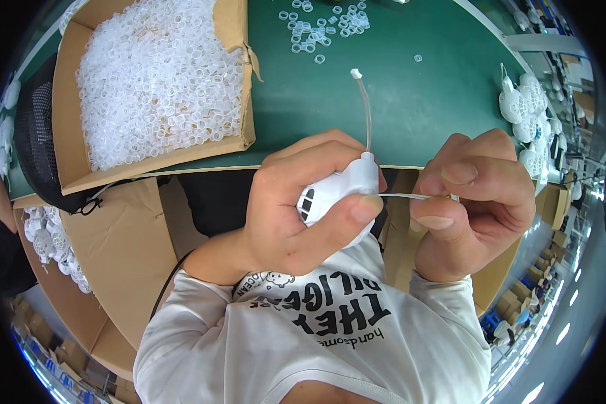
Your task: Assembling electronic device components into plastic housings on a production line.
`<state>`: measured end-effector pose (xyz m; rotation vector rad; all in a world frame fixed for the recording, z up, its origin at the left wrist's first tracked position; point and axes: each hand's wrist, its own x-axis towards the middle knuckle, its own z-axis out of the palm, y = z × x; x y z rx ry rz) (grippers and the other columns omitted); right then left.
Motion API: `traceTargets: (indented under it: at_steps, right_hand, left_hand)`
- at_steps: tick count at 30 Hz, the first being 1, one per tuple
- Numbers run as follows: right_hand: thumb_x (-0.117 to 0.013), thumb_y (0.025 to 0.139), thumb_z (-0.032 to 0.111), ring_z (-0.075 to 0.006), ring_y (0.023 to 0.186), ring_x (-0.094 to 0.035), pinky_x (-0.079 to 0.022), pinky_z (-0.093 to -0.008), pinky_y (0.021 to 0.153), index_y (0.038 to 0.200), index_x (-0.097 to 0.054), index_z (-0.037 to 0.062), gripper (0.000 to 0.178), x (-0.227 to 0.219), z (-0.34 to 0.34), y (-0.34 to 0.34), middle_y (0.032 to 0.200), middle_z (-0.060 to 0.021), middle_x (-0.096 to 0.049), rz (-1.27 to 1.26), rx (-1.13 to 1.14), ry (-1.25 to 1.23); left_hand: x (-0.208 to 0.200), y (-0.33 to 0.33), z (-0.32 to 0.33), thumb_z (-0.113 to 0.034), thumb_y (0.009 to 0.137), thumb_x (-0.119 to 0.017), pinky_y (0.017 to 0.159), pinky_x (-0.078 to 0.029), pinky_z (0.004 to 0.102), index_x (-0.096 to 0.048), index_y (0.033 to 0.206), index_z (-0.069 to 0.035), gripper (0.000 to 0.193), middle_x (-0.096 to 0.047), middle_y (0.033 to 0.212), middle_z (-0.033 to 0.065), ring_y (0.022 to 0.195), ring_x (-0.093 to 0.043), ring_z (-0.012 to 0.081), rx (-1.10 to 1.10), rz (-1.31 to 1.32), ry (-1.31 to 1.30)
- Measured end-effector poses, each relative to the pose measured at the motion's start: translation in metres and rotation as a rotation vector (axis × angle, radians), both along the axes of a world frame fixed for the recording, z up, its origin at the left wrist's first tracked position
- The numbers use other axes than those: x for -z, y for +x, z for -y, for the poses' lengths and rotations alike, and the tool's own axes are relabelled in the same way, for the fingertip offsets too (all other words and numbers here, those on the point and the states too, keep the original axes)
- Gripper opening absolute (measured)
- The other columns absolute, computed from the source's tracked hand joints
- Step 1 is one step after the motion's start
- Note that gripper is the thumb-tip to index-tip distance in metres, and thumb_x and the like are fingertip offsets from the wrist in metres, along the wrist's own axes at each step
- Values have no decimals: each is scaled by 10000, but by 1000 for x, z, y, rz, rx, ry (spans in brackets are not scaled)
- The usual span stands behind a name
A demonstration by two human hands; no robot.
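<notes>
My left hand (276,202) is closed around a small rounded white plastic housing (347,180) with dark vent slots on its left side. It is held just off the near edge of the green table (303,111), thumb across the front. From the housing's top a pale flexible cable (367,114) rises and ends in a small white connector (356,73). A thin white cord (402,196) leaves its right side and runs, fairly straight, to my right hand (475,209). There thumb and forefinger pinch the cord's end; what sits at that end is mostly hidden by the fingers.
At the table's left stands an open cardboard box (67,114) heaped with small clear rings (161,81). Several loose rings (310,37) lie farther back. White units bunched together (525,111) are at the right edge. A black mesh object (42,124) borders the box; cardboard cartons (118,249) stand below.
</notes>
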<state>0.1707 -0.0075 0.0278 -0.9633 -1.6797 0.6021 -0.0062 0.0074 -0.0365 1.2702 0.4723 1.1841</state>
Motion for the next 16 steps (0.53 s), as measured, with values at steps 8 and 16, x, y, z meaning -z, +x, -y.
traceTargets:
  at_steps: [8, 16]
  right_hand:
    - [-837, 790, 177, -107, 497, -475, -370, -211, 423, 927, -604, 18, 314, 6, 0, 0, 743, -51, -523, -30, 36, -34]
    - [-816, 823, 224, -108, 511, -494, -387, -204, 414, 959, -609, 27, 317, 6, 2, 3, 768, -69, -516, -23, -19, -42]
  left_hand:
    - [3, 3, 0, -117, 831, -744, 695, -472, 279, -631, 973, 37, 239, -640, 920, 129, 782, -609, 189, 11, 68, -60]
    - [6, -6, -2, -203, 874, -695, 774, -470, 296, -573, 1058, 54, 338, -608, 1031, 163, 870, -580, 167, 72, -52, 18]
